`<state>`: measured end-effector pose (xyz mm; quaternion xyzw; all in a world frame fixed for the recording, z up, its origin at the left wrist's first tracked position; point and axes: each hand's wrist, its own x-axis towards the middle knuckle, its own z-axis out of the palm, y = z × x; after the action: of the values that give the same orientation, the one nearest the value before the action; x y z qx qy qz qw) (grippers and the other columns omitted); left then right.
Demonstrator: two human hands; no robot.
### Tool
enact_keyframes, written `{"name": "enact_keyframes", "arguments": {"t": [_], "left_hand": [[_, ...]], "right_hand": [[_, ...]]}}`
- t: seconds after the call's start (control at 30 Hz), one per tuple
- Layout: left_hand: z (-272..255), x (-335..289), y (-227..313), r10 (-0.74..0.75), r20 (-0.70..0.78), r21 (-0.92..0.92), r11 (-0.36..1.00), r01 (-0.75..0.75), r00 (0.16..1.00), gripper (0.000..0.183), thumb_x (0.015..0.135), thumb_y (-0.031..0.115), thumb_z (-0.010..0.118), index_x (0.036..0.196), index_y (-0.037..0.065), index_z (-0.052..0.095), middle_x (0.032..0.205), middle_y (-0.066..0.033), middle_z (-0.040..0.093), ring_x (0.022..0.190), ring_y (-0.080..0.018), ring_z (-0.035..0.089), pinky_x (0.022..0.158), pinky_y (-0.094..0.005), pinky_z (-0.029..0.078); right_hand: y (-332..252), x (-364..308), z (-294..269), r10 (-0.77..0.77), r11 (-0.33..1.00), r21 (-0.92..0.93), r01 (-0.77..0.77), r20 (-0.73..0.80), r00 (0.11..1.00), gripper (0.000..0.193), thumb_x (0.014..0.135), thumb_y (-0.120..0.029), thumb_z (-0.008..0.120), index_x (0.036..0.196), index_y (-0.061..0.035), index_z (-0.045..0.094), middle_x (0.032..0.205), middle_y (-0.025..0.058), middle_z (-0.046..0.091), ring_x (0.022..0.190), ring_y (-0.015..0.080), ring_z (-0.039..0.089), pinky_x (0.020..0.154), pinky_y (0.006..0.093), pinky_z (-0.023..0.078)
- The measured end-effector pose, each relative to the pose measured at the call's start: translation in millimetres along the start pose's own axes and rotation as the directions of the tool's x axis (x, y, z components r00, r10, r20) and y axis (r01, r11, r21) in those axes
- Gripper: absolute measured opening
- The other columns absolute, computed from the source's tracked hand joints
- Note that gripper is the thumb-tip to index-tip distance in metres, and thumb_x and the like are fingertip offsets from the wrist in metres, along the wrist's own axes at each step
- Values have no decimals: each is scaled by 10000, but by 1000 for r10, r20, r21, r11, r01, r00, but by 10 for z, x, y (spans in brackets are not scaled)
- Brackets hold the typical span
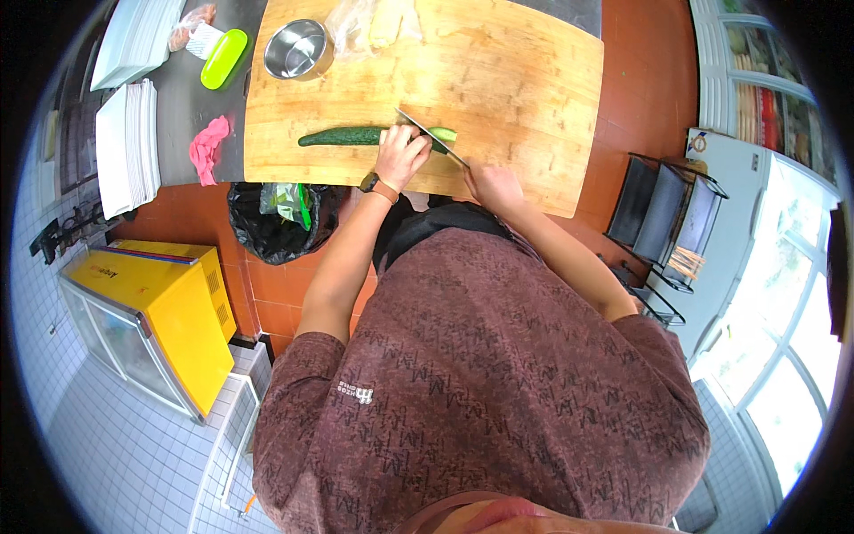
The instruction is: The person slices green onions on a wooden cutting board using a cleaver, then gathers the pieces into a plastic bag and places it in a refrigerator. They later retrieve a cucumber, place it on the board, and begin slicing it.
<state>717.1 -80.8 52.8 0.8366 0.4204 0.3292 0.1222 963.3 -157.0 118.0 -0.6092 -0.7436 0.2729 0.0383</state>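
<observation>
A long dark green cucumber (341, 136) lies crosswise near the front edge of a wooden cutting board (507, 98). Curled over its right part, my left hand (402, 155) presses it to the board. My right hand (495, 187) is wrapped round the handle of a kitchen knife (433, 139), which slants across the cucumber just right of my left fingers. Beyond the blade shows a short cucumber end (442, 134) with pale green flesh. Whether that end is fully cut off, I cannot tell. The knife's handle is mostly hidden in my grip.
A steel bowl (298, 49) and clear plastic bags (352, 27) sit at the board's far left. Left of the board are a pink cloth (209, 151), a green case (224, 59) and stacked white trays (127, 147). A black-lined bin (252, 233) stands below the counter edge.
</observation>
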Motion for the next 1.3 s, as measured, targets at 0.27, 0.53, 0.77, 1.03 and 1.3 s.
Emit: {"name": "enact_keyframes", "arguments": {"t": [0.27,0.53,0.77,1.03,1.3], "left_hand": [[20,-91,-56,-31,19,-9,999,31,999,235,835,164,822,1056,177,740,1064,-39,643,1006,-292,602,843,-448,449],[4,-54,-39,-32,41,-33,999,33,999,213,837,144,811,1031,157,722,1067,-44,641,1007,-298,604,845,-449,448],[22,-46,-61,-19,19,-46,999,20,1000,209,830,136,805,1010,156,702,1060,-41,645,1010,-289,610,837,-442,445],[3,-46,-72,-19,-36,-79,997,16,999,209,821,111,792,997,146,686,1049,-42,648,1003,-293,615,850,-445,452],[2,-56,-44,-22,-21,-72,997,21,1000,252,799,72,807,997,124,662,1020,-56,645,969,-312,603,828,-442,447]], "right_hand": [[-165,-155,-398,-4,997,79,4,-1,1000,257,1080,-304,565,1036,-69,660,794,233,735,743,444,735,682,584,569],[-50,10,-13,23,998,53,-22,-24,999,266,1075,-301,583,1047,-55,681,772,219,730,713,438,731,669,568,574],[-197,81,-62,31,1000,0,-31,15,999,302,1077,-320,577,1002,-43,671,790,228,738,745,443,737,687,575,576],[-149,60,-233,14,998,54,-17,48,999,280,1072,-317,580,1023,-56,671,781,217,736,735,439,735,683,575,571],[-111,152,27,-10,1000,17,11,-9,1000,265,1066,-307,588,1022,-62,678,759,207,731,680,439,723,631,571,564]]}}
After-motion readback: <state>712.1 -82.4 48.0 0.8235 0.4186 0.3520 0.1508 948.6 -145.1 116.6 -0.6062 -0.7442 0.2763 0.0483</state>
